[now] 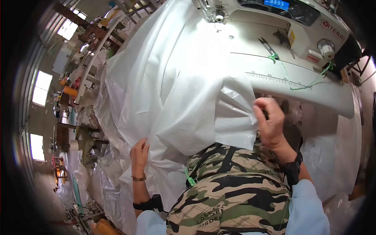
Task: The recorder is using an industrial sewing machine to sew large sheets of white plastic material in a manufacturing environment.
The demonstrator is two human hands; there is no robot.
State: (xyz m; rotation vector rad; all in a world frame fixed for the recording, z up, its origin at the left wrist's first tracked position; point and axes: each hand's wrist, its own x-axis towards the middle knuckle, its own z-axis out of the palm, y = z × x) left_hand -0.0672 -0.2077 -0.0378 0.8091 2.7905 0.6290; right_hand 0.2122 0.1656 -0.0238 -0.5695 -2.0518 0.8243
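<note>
White sheet: one [184, 113], draped from the tabletop [329, 98] toward your lap.
Your hands: two; the left hand [139, 156] pinches a fold, the right hand [272, 123] is at the sheet's right edge, its grip unclear.
Sewing machine: one [282, 17], above the tabletop.
Wrist straps: two, black [291, 170].

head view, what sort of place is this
Most likely a sewing workshop: a sewing machine with a lit display stands on the worktop, a large white sheet is draped over its front, and cluttered racks and heaped clear plastic fill the left side.
</note>
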